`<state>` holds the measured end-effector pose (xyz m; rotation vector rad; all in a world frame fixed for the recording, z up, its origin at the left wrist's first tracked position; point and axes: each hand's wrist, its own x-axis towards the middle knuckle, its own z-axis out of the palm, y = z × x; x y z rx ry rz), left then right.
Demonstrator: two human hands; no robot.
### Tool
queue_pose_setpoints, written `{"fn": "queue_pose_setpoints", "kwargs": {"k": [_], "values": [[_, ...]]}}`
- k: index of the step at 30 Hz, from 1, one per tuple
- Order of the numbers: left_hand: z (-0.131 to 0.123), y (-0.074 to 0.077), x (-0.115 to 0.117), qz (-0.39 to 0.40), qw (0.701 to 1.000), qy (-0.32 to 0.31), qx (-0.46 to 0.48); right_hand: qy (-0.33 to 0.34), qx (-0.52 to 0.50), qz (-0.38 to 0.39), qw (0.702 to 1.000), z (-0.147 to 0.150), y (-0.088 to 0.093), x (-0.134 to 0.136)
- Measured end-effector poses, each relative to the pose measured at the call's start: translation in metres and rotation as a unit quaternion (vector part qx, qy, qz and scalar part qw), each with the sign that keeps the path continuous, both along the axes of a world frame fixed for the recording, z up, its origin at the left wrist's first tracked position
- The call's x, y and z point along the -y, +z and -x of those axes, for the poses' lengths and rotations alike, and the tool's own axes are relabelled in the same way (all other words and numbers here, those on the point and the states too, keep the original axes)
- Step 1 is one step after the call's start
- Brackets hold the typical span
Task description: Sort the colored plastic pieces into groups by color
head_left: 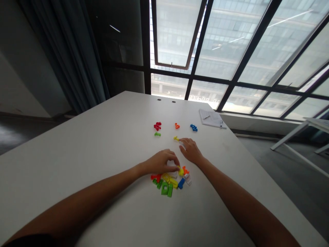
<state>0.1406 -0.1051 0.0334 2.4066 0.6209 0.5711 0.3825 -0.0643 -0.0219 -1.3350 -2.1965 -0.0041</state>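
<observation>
My left hand (pixel 161 162) is over the far edge of a mixed pile of small plastic pieces, with thumb and index finger closed on a yellow plastic piece (pixel 181 171). Farther off, my right hand (pixel 190 150) rests low over the table, thumb apart from the fingers. Its fingertips are at another small yellow piece (pixel 176 138); whether they touch it I cannot tell. The pile holds green pieces (pixel 165 188), yellow pieces (pixel 173 183), a blue piece (pixel 181 183), an orange piece (pixel 185 170), white pieces (pixel 188 179) and red pieces (pixel 155 177).
Beyond my hands on the white table (pixel 115 137) lie red pieces (pixel 157 126), a light green piece (pixel 157 134), an orange piece (pixel 177 126) and blue pieces (pixel 193 127). Paper sheets (pixel 212 117) with pens lie near the right edge. Windows stand behind.
</observation>
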Motion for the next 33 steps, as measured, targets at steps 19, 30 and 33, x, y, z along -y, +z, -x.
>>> {"fn": "queue_pose_setpoints", "kwargs": {"k": [19,30,33], "values": [[0.012,-0.029,-0.034,0.217,0.952,0.134,0.169,0.085,-0.361,0.039,0.928,0.044,0.018,0.036],[0.009,-0.032,-0.027,0.168,0.964,0.132,0.16,0.108,-0.364,0.106,0.919,0.052,0.021,0.039],[0.009,-0.035,-0.027,0.137,0.972,0.145,0.126,0.122,-0.342,0.114,0.925,0.049,0.022,0.036]]}}
